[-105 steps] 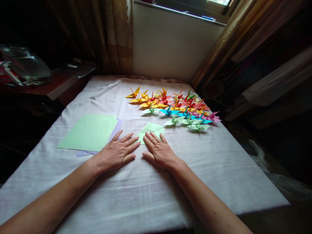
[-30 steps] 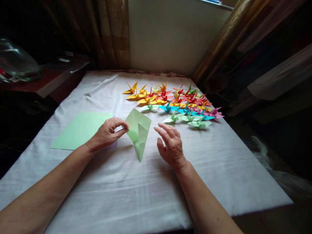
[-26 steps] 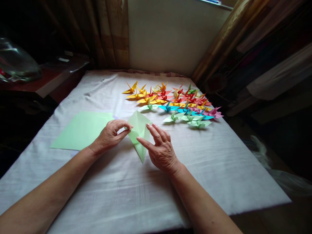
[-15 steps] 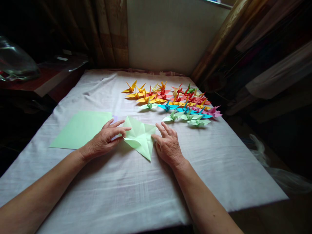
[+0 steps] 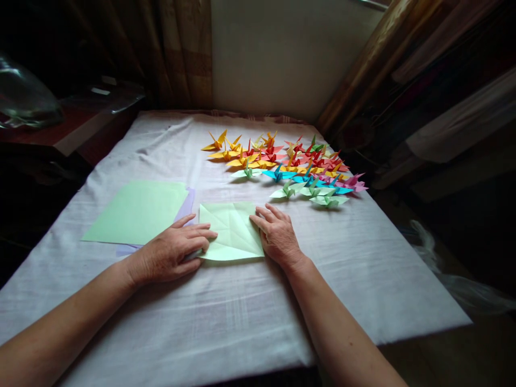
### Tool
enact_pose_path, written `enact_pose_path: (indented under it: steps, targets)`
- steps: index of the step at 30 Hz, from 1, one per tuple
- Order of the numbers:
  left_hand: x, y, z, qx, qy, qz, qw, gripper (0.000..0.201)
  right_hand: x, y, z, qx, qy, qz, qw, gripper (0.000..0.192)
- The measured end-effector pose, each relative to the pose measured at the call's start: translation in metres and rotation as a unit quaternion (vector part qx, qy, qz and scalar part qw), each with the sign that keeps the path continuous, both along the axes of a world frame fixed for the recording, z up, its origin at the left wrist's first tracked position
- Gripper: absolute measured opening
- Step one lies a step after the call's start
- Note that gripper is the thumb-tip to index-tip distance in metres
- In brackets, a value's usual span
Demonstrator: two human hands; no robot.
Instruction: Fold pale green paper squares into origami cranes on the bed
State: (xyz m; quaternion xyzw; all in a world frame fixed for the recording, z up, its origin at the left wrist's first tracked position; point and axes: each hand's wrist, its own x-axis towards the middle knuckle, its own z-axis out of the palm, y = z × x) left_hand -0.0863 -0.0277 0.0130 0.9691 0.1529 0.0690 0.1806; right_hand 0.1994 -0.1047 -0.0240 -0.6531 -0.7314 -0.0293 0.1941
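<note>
A square of light green origami paper (image 5: 231,231) lies on the cloth in front of me, opened nearly flat, with crossing crease lines and a slightly raised near edge. My left hand (image 5: 173,247) rests at its left side, fingers stretched out, their tips on the paper. At the right edge my right hand (image 5: 279,232) has its fingers bent together and closed on the paper; its thumb is mostly hidden. Left of the square lies a larger-looking green sheet (image 5: 137,212), over purple paper (image 5: 186,204) that sticks out at its edges.
Several folded paper cranes in orange, red, blue, pink and green stand at the back right, among them a pale green crane (image 5: 328,200). A white cloth (image 5: 242,317) covers the table. Clear plastic (image 5: 463,285) hangs beyond the right edge.
The green square has gone from a pointed, partly folded shape to a nearly flat square. My left hand has moved down a little, its fingers stretched onto the paper; the right hand stays at the right edge.
</note>
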Motion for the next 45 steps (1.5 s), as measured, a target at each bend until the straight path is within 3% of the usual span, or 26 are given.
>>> enact_pose_path:
  steps: [2,7,11,15,20,25,28,31,35,40,45]
  targets:
    - [0.001,-0.001,-0.001,0.008,-0.006,0.008,1.000,0.011,0.003,0.001,0.000,0.022,0.012,-0.004,1.000,0.043]
    - [0.002,-0.006,-0.005,0.045,-0.006,0.027,0.999,0.038,0.005,-0.004,0.011,0.135,0.073,-0.011,0.988,0.041]
    - [0.011,-0.016,-0.006,0.103,0.014,0.053,0.993,0.054,-0.008,-0.015,0.023,0.192,0.134,0.077,0.969,0.033]
    - [0.032,-0.028,0.000,0.156,0.046,0.108,0.981,0.060,-0.019,-0.018,0.023,0.138,0.131,0.144,0.971,0.033]
    - [0.059,-0.025,0.011,0.153,0.091,0.135,0.975,0.047,-0.022,-0.017,0.014,0.074,0.100,0.167,0.978,0.030]
    - [0.064,0.010,0.007,0.130,0.042,0.113,0.984,0.041,-0.030,-0.019,0.013,0.023,0.054,0.142,0.988,0.055]
    - [0.057,0.037,-0.002,0.146,0.025,0.094,0.984,0.030,-0.034,-0.019,0.016,-0.006,0.032,0.123,0.992,0.045]
    - [0.048,0.050,-0.012,0.113,0.039,0.129,0.984,0.031,-0.031,-0.018,0.019,-0.010,0.014,0.109,0.994,0.033]
    - [0.039,0.042,-0.017,0.099,0.030,0.166,0.981,0.039,-0.019,-0.017,0.017,0.019,-0.015,0.089,0.996,0.020]
    - [0.040,0.018,-0.009,0.116,0.036,0.191,0.974,0.041,-0.012,-0.016,0.014,0.079,-0.040,0.085,0.992,0.013]
    - [0.041,0.006,-0.008,0.150,0.069,0.219,0.962,0.055,-0.013,-0.015,0.015,0.053,-0.042,0.086,0.994,0.012]
